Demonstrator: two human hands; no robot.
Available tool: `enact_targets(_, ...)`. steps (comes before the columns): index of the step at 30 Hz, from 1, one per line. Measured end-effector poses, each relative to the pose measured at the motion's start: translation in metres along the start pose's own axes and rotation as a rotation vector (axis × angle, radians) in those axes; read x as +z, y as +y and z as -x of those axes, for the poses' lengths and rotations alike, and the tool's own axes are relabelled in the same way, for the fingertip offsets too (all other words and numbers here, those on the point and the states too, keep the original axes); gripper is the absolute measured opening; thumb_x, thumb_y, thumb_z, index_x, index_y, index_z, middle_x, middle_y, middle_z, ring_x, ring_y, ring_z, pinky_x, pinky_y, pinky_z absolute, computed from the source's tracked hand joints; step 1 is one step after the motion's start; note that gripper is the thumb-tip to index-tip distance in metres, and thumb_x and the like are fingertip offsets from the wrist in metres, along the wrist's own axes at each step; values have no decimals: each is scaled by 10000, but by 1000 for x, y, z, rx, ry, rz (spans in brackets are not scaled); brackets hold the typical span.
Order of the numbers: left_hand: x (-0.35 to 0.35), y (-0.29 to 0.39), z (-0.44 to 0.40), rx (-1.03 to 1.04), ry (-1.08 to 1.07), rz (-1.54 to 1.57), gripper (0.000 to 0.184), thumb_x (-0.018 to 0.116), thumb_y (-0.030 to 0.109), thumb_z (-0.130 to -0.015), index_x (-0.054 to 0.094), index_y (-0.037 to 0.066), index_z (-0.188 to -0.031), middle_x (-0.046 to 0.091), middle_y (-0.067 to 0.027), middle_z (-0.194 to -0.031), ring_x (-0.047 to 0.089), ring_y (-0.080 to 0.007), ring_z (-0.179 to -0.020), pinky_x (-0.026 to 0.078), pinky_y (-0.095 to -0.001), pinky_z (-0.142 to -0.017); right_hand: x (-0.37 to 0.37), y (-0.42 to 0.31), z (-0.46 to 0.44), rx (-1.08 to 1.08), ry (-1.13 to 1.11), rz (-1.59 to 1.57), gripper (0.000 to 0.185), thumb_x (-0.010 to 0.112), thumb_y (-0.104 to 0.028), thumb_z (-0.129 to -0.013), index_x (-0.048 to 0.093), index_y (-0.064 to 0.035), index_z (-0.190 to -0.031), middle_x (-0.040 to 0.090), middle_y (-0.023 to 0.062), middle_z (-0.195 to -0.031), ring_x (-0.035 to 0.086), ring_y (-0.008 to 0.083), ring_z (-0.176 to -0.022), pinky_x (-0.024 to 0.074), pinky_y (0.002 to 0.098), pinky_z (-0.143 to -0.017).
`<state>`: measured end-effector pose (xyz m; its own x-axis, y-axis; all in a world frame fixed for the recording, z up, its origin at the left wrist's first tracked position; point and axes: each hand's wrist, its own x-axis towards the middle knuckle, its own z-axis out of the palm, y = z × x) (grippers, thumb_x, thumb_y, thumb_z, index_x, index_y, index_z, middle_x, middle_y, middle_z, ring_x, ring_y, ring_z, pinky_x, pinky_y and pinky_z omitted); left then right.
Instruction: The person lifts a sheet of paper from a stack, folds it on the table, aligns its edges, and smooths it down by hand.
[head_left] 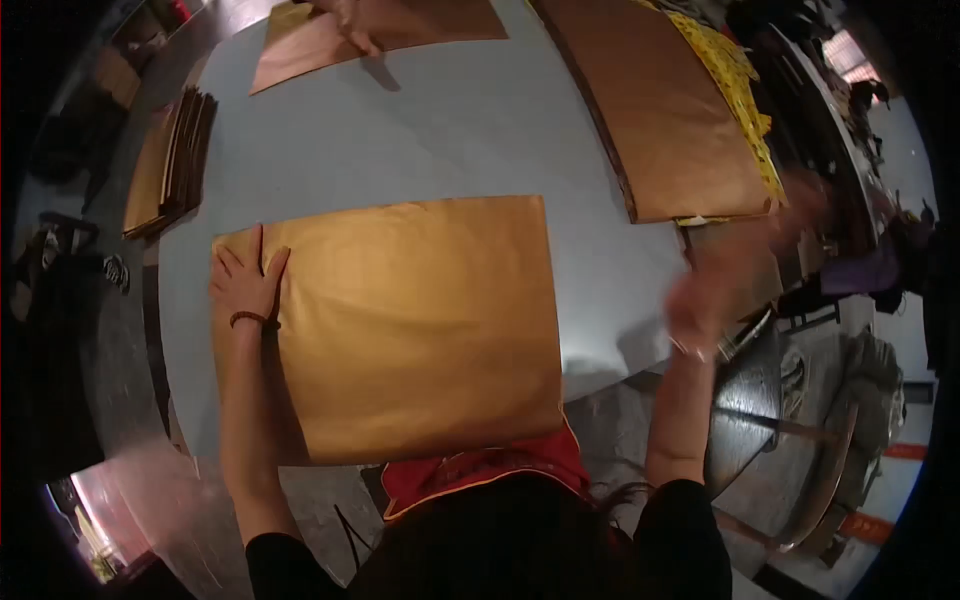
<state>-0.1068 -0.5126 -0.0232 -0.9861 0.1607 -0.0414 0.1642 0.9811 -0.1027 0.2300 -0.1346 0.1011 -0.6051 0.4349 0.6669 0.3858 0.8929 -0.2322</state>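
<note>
near sheet (420,330) lay on table (400,140), front | left hand (245,285) on its left part | right hand (700,303) right of it | far sheet (445,25) behind, other person's hand (352,25) there | left stack (172,165) at left edge | right stack (670,115) back right

My counter (400,140) bears a golden sheet (420,320) at its near edge, brown sheets (680,120) at its right and far edges.

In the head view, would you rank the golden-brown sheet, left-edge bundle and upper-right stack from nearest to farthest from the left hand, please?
1. Golden-brown sheet: under the left hand.
2. Left-edge bundle: beyond, left.
3. Upper-right stack: far right.
</note>
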Motion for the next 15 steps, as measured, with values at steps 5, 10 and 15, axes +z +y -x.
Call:
enact_targets(5, 1, 0, 0, -29, -18, 61, 710, 305, 756, -797, 206, 426, -1417, 121, -246, -1476, 65, -382, -1377, 100, -581, -1051, 0, 0, 16, 37, -182, -73, 273, 382, -235, -915, 489, -13, -1033, 453, 182, -1052, 427, 272, -958, 371, 383, -825)
enact_targets(10, 4, -3, -4, -33, -37, 29, 759, 275, 808, -759, 171, 446, -1418, 67, -224, -1495, 36, -379, -1383, 72, -620, -1040, -69, -2, 54, 112, 144, -717, 408, 337, -234, -969, 415, -56, -611, 377, 2, -530, 333, 85, -477, 296, 233, -481)
enact_targets(15, 6, -4, -5, -50, -57, 147, 781, 284, 822, -742, 178, 443, -1417, 52, -239, -1491, 19, -388, -1385, 42, -642, -1036, -34, -20, 133, 516, -18, -892, 306, 478, -110, -909, 463, 6, -626, 389, 34, -531, 374, 118, -483, 287, 255, -455)
